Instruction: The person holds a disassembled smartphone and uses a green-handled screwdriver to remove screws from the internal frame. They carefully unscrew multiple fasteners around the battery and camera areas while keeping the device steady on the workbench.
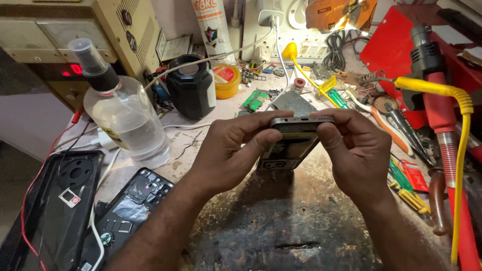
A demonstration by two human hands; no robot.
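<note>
**Desk:** What am I looking at on the repair surface (281, 221)?

**Operator:** I have a phone (291, 143) pinched between both hands, lifted clear of the scorched surface and tilted so its top edge faces the camera. My left hand (233, 153) clamps the near-left side, thumb laid across the face; my right hand (354, 150) mirrors it. All fingers (261, 120) are closed on the frame, hooked over the upper edge. I judge that grip suits squeezing or flexing the body rather than just carrying it.

**Desk:** And around the fingers?

**Operator:** Left of them and farther back stands a clear spray bottle (125, 118), upright, within easy reach. Below the left fingers lie an opened phone (128, 211), its insides showing, and a black back cover (60, 211), side by side at the edge. Right of the fingers, pliers (401, 128) and screwdrivers (406, 188) lie fanned out, handles toward me. A yellow cable (452, 125) arches over them. Beyond the fingers sits a black jar (191, 88).
</note>
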